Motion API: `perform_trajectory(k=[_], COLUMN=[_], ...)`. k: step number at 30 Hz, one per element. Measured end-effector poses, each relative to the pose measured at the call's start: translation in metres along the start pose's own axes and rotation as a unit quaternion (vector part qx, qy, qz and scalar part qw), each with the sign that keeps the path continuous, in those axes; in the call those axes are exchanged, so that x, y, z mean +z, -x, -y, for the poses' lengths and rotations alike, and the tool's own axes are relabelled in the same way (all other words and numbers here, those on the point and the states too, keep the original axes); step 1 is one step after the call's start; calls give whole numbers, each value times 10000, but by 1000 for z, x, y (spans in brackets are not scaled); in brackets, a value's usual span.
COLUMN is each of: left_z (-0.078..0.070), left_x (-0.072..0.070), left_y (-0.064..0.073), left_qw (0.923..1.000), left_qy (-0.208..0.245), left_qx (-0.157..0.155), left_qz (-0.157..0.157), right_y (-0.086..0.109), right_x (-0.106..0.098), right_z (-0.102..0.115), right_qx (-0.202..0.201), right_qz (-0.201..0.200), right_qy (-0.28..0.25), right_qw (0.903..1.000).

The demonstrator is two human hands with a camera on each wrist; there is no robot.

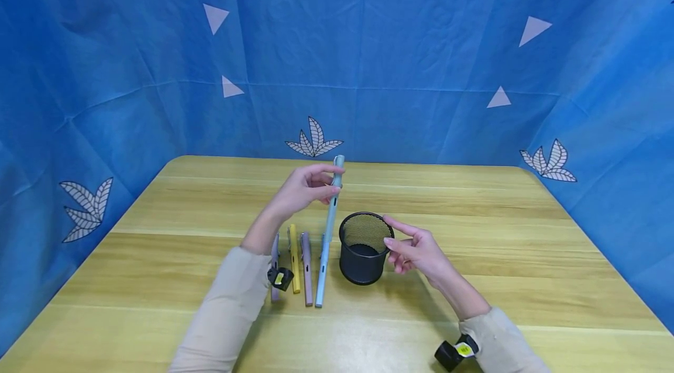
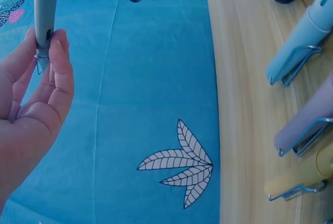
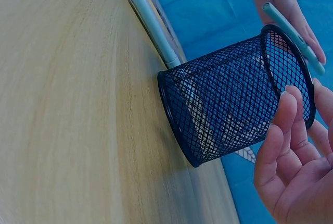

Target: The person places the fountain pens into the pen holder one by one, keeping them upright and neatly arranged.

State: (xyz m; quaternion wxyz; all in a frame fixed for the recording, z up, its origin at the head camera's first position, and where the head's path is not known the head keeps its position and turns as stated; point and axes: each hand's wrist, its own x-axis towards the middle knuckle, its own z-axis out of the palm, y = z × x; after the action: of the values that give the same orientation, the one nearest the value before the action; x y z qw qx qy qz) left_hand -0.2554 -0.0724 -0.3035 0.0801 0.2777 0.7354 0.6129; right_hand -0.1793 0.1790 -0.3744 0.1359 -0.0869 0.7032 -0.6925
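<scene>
My left hand [image 1: 310,186] pinches a pale blue-green pen [image 1: 331,215] near its clip end, between thumb and fingers. The pen slants in the air left of a black mesh pen holder [image 1: 363,268]; in the left wrist view the pen [image 2: 46,5] points up out of the fingertips. My right hand [image 1: 416,250] holds the holder's rim at its right side with thumb and index finger. The holder stands upright on the table. In the right wrist view, its mesh wall [image 3: 223,99] shows no pens inside.
Left of the holder lie a light blue pen [image 1: 322,279], a lavender pen [image 1: 307,273] and a yellow pen [image 1: 294,262]. A purple pen [image 1: 275,295] is partly hidden by the left wrist camera. Behind the wooden table [image 1: 526,232] hangs a blue patterned cloth [image 1: 400,57].
</scene>
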Motion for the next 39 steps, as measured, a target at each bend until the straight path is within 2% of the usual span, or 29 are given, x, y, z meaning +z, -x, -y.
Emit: perform_trajectory(k=[9,20,28,35,39], left_z=[-3,3,5,11,13], left_x=[9,23,35,41,45], left_y=[-4,-8,-10,-11,-11], left_qw=[9998,9996,9984,9971,9973], left_qy=[30,-12,132,-349,-251], left_qx=[-9,-24,156,358,457], left_qz=[-179,-273,-525,-574,-508], right_y=[0,0,0,0,0], right_x=[0,0,0,0,0], right_z=[0,-2,-2,-2,-3], right_qx=[15,26,19,20,-6], right_qz=[-18,-18,-21,6,3], right_qy=[-15,-8,-29,-17,-29], right_qw=[10000,10000,10000,10000,10000])
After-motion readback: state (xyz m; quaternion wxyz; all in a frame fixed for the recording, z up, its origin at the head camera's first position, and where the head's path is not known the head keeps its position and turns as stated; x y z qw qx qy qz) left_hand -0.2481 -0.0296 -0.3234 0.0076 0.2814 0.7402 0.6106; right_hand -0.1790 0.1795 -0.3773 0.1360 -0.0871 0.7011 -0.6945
